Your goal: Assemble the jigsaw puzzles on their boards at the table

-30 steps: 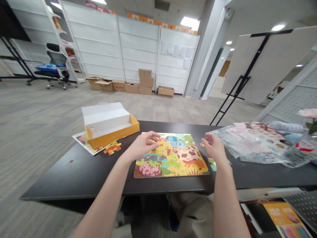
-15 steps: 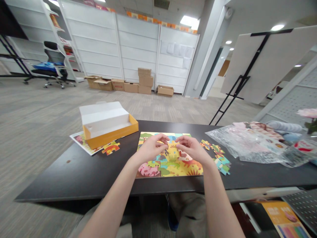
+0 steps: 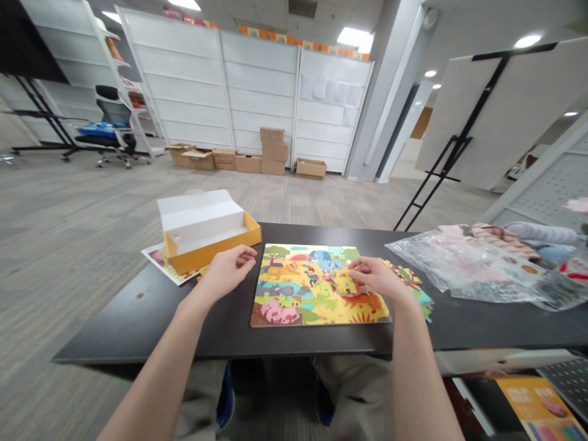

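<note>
A dark desk point(image 3: 151, 318) with a matte top carries everything. Toward its right end lies a crinkled, clear plastic bag point(image 3: 468, 263). The jigsaw puzzle point(image 3: 316, 285) lies flat near the middle of the desk, a broad rectangle with rounded corners, bright and mostly yellow. A blue elephant shows at the top, a green tree at upper left, a spotted cat below the tree, a grey hippo in blue water, a pink blotched animal in the lower left corner and a green crocodile at lower centre. Beyond it to the left stands an open yellow box point(image 3: 215, 250), white inside, partly on a printed sheet point(image 3: 158, 257). The left hand point(image 3: 227, 272), loosely open, hovers just left of the puzzle; the right hand point(image 3: 379, 278) bends its fingers over the puzzle's right part, and whether they grip a piece cannot be told. Loose pieces point(image 3: 420, 294) lie just right of the puzzle, partly hidden.
</note>
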The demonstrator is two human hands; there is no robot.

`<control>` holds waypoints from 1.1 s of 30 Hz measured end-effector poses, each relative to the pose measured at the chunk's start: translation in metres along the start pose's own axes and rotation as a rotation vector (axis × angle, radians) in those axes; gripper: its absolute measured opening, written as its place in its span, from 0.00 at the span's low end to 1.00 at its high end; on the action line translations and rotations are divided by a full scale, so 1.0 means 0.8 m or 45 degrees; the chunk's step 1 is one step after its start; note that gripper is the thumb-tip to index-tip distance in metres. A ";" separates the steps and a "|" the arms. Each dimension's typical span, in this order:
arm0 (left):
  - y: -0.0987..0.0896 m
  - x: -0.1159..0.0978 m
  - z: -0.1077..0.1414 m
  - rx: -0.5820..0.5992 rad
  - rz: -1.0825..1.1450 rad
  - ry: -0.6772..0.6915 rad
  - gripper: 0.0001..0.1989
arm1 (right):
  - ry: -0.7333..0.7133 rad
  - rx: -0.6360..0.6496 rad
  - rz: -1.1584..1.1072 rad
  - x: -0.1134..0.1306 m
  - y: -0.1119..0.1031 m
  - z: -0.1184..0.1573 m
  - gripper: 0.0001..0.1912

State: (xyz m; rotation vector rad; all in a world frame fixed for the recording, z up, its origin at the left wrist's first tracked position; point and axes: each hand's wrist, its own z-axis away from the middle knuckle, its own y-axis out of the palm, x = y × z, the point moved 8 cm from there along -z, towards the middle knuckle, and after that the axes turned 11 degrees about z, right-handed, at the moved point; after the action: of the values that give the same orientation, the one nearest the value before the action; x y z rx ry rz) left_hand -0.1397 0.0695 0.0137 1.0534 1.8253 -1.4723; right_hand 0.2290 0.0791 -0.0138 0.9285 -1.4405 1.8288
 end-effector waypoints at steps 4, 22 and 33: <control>-0.022 0.027 0.005 -0.017 -0.198 -0.030 0.15 | -0.014 0.051 0.002 0.007 0.010 0.000 0.16; -0.073 0.066 0.022 0.082 -0.859 -0.378 0.21 | 0.018 0.132 0.070 0.025 0.048 -0.009 0.14; -0.065 0.069 0.022 0.144 -0.917 -0.361 0.19 | 0.016 0.118 0.224 0.024 0.050 -0.012 0.09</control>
State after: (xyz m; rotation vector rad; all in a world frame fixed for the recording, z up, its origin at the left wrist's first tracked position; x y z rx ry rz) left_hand -0.2140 0.0601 -0.0079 0.1844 2.0183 -2.0191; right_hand 0.1844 0.0809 -0.0207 0.8558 -1.4807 2.0414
